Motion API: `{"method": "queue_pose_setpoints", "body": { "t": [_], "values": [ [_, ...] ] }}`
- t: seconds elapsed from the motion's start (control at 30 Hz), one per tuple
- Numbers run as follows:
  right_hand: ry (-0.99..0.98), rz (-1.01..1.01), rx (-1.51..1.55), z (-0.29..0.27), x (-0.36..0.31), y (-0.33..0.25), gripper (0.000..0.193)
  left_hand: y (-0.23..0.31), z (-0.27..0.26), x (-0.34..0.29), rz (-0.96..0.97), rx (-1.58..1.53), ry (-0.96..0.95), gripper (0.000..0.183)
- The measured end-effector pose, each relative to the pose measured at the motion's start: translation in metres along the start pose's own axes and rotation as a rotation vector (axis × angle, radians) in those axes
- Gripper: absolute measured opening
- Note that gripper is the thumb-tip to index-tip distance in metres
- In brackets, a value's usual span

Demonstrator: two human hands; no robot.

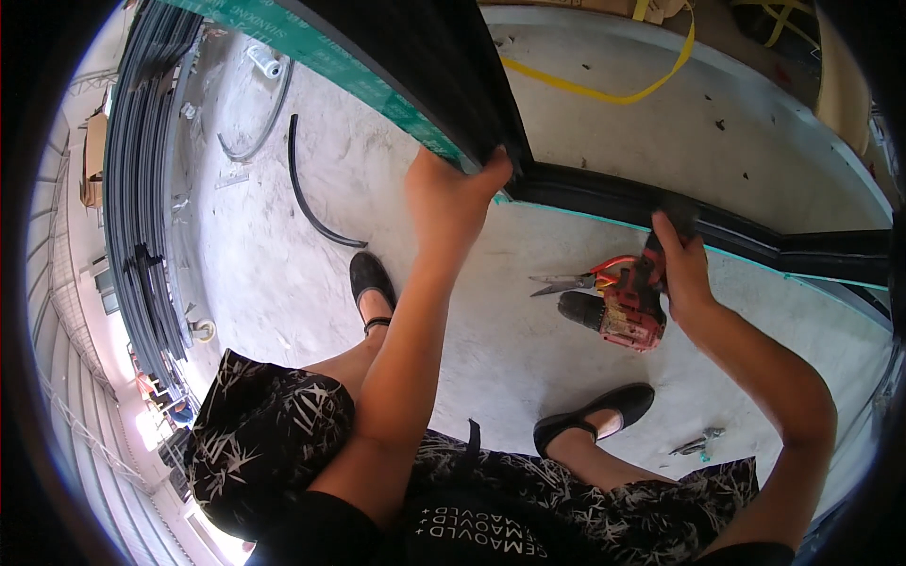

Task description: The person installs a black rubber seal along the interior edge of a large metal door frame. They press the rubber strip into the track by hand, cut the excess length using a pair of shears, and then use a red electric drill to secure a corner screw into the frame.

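Note:
My left hand (453, 193) is closed around a black frame (604, 193) by its corner, with the thumb on the dark profile. Green protective film (349, 80) covers one long side there. Further right, my right hand (687, 269) grips the frame's cross bar, its thumb against the near edge; its other fingers are partly hidden. Just left of that hand, a red and black cordless drill (628, 316) lies on the floor. Pliers with red-orange handles (604, 272) lie beside the drill, partly hidden by it.
My feet in black shoes (370, 278) stand on the pale floor. Long black profiles (142, 198) are stacked at the left. A curved black strip (307, 193) lies on the floor, a yellow strap (623, 94) beyond the frame. Small metal pieces (698, 441) lie near my right foot.

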State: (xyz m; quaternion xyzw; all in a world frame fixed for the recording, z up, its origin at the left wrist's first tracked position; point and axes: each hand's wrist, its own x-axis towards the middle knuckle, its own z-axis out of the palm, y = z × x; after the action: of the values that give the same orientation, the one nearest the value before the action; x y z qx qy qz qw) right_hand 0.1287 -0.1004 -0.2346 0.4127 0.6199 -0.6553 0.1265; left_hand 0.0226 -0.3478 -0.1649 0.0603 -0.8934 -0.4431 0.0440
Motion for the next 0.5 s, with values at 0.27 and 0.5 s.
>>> {"method": "queue_pose_setpoints", "body": {
  "t": [0.27, 0.5],
  "values": [
    [-0.120, 0.267, -0.205, -0.056, -0.022, 0.021, 0.040, 0.003, -0.003, 0.002, 0.023, -0.058, -0.006, 0.036],
    [-0.527, -1.199, -1.626, -0.061, -0.045, -0.008, 0.027, 0.011, -0.004, 0.003, -0.031, -0.039, -0.011, 0.033]
  ]
}}
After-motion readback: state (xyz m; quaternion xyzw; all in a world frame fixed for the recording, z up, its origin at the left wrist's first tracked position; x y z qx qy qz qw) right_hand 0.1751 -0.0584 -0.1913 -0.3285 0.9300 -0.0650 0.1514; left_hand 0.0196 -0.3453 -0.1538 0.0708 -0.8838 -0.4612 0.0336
